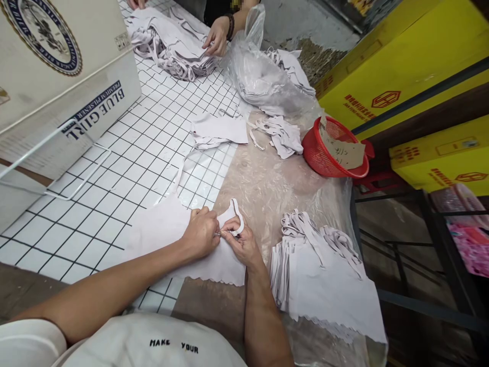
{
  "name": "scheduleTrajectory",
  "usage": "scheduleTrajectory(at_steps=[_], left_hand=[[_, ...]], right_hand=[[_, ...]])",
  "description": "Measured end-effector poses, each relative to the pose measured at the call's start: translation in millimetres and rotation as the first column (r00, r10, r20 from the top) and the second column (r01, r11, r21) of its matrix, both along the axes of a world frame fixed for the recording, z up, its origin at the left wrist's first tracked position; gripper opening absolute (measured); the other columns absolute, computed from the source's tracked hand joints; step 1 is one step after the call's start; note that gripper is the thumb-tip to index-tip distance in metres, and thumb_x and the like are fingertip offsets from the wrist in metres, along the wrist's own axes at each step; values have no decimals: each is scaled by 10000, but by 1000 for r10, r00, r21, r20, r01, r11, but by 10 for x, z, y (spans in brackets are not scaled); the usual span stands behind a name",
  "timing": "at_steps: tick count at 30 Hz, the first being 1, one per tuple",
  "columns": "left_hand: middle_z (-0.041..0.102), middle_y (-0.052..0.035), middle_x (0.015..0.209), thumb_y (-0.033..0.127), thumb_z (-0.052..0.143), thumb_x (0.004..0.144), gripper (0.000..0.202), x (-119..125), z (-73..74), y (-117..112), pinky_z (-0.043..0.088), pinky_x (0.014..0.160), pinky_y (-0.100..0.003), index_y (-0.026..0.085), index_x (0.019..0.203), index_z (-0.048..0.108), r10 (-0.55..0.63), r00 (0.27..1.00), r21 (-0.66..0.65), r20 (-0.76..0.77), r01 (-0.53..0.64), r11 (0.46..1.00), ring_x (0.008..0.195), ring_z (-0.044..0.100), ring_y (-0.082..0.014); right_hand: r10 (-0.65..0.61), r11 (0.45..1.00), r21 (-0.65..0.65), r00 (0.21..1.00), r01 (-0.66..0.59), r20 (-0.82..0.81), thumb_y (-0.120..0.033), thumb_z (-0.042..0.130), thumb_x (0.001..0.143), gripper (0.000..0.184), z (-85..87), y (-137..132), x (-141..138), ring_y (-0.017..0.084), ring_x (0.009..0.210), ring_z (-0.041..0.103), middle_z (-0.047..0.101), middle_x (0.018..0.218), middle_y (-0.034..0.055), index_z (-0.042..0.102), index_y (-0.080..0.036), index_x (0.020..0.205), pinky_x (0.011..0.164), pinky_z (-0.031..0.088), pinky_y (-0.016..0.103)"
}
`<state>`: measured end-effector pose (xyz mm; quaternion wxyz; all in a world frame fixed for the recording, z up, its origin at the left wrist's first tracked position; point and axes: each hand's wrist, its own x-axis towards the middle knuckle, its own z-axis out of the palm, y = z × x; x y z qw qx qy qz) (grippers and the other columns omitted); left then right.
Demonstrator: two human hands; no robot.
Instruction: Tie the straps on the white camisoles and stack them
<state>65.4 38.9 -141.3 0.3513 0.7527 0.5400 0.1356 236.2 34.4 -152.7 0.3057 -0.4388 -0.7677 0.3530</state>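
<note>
- One large carton (95, 61), printed BLUE GIRL, stands at your left on the worktop (141, 137); what is inside, I cannot tell.
- The pale garment (156, 224) lies spread on the worktop before you, under both hands. It looks light, thin and soft, so it should bend easily; better you take it by the edge, because a hard pull may stretch it.
- The clear plastic bag (254, 25), farther away, holds pale pieces (260, 92) of similar cloth.
- The red basket (324, 153), near the right edge, contains cardboard (349, 153) with handwriting.
- Your left hand (202, 232) and right hand (244, 245) each keep a closed, pinching grip on the garment, beside its strap loop (236, 206).
</note>
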Motion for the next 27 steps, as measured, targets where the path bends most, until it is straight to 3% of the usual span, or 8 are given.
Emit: scheduleTrajectory(at_steps=[27], left_hand=[[660, -91, 871, 116, 624, 728, 80, -1, -13, 2, 319, 868, -423, 162, 663, 636, 7, 1000, -12, 15, -6, 1000, 951, 531, -264]], right_hand=[[-7, 1000, -2, 1000, 7, 19, -216, 584, 907, 108, 27, -16, -6, 199, 834, 583, 634, 801, 23, 625, -231, 809, 866, 444, 390]])
